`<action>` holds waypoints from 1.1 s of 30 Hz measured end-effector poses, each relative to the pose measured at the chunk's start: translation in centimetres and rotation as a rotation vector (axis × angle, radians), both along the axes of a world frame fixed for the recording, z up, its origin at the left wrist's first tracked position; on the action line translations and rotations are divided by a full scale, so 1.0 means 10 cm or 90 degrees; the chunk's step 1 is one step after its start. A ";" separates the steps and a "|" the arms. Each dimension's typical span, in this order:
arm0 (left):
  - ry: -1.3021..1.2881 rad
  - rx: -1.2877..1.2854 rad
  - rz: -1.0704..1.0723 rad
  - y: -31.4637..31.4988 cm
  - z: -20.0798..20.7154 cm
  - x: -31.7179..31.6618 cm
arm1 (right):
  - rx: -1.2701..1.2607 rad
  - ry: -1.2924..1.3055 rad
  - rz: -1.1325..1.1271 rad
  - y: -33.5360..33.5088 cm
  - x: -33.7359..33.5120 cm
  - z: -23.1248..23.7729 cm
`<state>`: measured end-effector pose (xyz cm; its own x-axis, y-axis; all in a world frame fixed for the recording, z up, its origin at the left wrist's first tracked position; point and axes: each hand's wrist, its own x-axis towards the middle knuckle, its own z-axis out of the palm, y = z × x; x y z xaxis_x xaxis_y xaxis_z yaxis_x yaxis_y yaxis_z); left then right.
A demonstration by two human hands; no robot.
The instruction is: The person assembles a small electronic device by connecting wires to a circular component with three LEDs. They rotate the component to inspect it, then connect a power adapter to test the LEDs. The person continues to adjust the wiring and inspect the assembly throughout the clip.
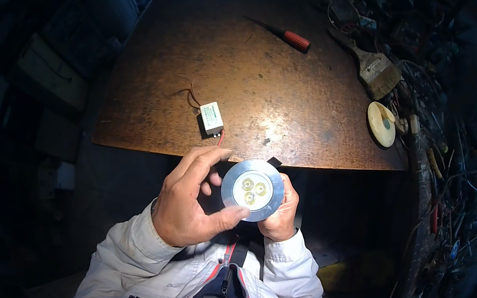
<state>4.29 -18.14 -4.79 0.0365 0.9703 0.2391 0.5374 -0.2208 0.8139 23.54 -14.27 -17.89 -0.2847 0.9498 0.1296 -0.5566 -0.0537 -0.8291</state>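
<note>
– so, where's the round lamp [232, 202]?
– just below the centre of the frame, its silver ring and three yellowish lights facing up, below the near edge of the table [161, 89].
– and the grip on it?
– the right hand [280, 219] is closed around its right side, fingers mostly hidden behind. the left hand [183, 196] is spread wide, thumb at the lower rim, the other fingers curved apart at the left.
– anything near them?
– a small white box [212, 116] lies left of centre on the table, a red wire [220, 139] running down towards the left fingertips; where it ends i can't tell.
– further up?
– a red-handled screwdriver [296, 41] at top centre, and a wide brush [377, 72] at upper right.
</note>
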 end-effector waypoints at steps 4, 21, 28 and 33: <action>0.220 0.131 -0.040 0.00 0.15 0.10 | 0.014 -0.022 0.006 0.00 0.01 0.06; 0.151 0.119 -0.094 0.03 0.11 0.09 | 0.041 -0.026 0.020 -0.03 0.03 0.13; 0.137 0.113 -0.076 0.00 0.05 0.13 | 0.044 -0.021 0.005 -0.06 0.02 0.13; 0.162 0.175 -0.058 0.00 -0.01 0.18 | 0.059 -0.018 0.000 -0.06 0.03 0.15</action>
<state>6.09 -18.10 -4.90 0.2113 0.8611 0.4625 0.6823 -0.4688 0.5610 23.82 -14.92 -16.38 -0.2900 0.9340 0.2087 -0.5334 0.0233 -0.8456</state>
